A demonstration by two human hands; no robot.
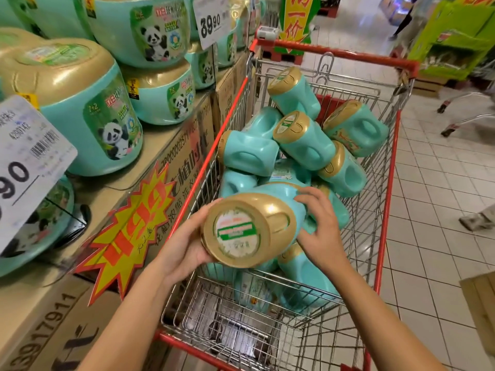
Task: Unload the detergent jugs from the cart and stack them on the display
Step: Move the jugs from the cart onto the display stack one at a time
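Teal jug [254, 226] between left hand [184, 245] and right hand [318, 228], over cart [334, 53]

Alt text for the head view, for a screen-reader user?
The left hand and right hand hold a teal detergent jug, gold end toward the camera, over a red wire cart with loose jugs piled inside. On the left, panda-label jugs sit stacked on a cardboard display.
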